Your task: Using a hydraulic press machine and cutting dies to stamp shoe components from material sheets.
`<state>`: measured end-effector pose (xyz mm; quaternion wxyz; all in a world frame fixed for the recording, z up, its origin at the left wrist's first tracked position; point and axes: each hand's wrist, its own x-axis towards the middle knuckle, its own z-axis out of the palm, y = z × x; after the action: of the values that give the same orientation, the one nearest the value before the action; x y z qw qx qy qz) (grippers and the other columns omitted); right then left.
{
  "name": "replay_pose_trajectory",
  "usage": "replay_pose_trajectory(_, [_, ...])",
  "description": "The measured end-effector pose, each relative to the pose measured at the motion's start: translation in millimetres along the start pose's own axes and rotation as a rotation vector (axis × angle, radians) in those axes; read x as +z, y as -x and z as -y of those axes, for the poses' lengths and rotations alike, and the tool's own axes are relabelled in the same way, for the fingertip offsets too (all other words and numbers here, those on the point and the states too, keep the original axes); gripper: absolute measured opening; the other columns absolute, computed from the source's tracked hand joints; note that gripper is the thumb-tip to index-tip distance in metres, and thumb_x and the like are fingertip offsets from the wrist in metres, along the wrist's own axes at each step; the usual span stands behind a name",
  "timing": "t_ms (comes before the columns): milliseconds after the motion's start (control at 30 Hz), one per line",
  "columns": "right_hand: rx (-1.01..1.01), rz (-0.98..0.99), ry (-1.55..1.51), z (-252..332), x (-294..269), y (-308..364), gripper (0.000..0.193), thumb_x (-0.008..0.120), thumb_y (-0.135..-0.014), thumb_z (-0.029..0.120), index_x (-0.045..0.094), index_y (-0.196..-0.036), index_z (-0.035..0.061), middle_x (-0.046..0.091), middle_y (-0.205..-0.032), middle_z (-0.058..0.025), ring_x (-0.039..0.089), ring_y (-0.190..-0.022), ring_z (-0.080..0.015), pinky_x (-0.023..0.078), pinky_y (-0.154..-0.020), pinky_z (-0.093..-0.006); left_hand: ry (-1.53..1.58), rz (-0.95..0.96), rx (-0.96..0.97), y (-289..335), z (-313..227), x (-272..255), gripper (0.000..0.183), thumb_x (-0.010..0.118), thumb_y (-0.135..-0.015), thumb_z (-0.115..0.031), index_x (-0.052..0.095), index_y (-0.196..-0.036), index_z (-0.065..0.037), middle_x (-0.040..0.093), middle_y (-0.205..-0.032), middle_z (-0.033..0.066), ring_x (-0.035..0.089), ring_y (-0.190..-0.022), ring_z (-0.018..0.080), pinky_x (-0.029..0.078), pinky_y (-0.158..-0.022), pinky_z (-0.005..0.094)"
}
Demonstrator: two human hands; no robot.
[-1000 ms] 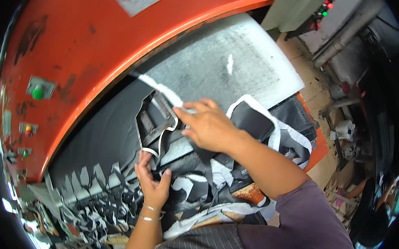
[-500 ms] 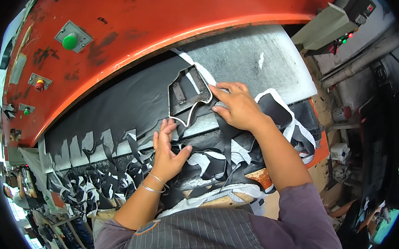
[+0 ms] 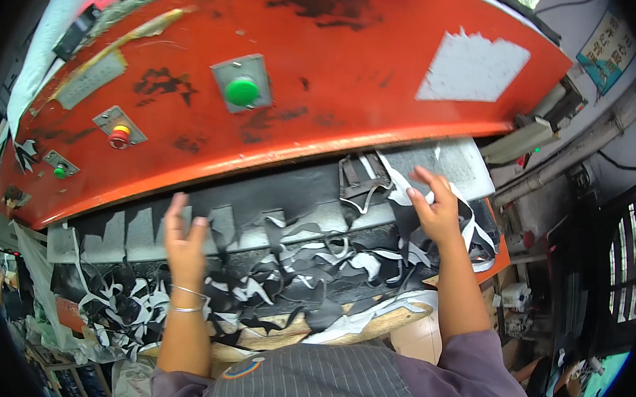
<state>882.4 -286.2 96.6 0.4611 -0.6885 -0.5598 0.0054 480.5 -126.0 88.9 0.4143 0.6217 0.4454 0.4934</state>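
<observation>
My left hand [image 3: 184, 242] is raised near the sheet's front edge, below the orange machine beam, its fingers apart and holding nothing; they are slightly blurred. On the right, my right hand [image 3: 435, 207] hovers beside the metal cutting die [image 3: 344, 180], thumb and fingers spread, not touching it. That die is an open, angular outline with a pale rim, lying on the black sheet material [image 3: 282, 187]. The sheet covers a grey-white cutting board [image 3: 453, 164], and its front edge is cut into notches. White-backed offcut strips [image 3: 472, 228] lie next to my right wrist.
The orange press beam [image 3: 327, 66] spans the far side, with a big green button [image 3: 241, 91], a red button [image 3: 119, 137] and a small green button [image 3: 60, 172]. Tangled black and white scraps [image 3: 361, 264] fill the near edge. A pipe [image 3: 595, 140] runs at the right.
Both hands have come away from the die. My left hand has moved left toward the buttons' side, and my right hand has lifted off to the right. The view has shifted left and up.
</observation>
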Motion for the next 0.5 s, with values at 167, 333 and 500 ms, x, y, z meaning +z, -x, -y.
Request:
replay_pose_trajectory(167, [0.063,0.142,-0.358,99,61,14,0.042,0.072,-0.082,0.012,0.058,-0.120,-0.0001,0.068,-0.101,-0.0137,0.066,-0.089,-0.0158,0.052,-0.080,-0.0291,0.030,-0.524,0.088,-59,27,-152,0.059,0.056,-0.094,-0.016,0.028,-0.143,0.001,0.028,-0.150,0.0191,0.030,-0.138,0.0265,0.025,-0.112,0.0373])
replay_pose_trajectory(333, [-0.117,-0.122,-0.531,211,113,-29,0.044,0.076,-0.081,0.025,0.050,-0.108,0.0026,0.064,-0.074,-0.0057,0.057,-0.061,-0.0089,0.048,-0.057,-0.0251,-0.129,-0.982,0.381,-117,-17,-238,0.079,0.044,-0.097,-0.044,0.013,-0.144,0.013,0.015,-0.152,0.0273,0.020,-0.142,0.0313,0.015,-0.116,0.0378])
replay_pose_trajectory(500, [-0.067,-0.308,-0.381,227,134,-16,0.035,0.072,-0.083,0.023,0.048,-0.099,0.0042,0.054,-0.059,-0.0050,0.053,-0.051,-0.0166,0.044,-0.050,-0.0311,-0.008,-0.782,0.413,-103,-33,-249,0.086,0.040,-0.097,-0.049,0.000,-0.146,0.010,0.004,-0.155,0.0250,0.014,-0.144,0.0282,0.015,-0.114,0.0333])
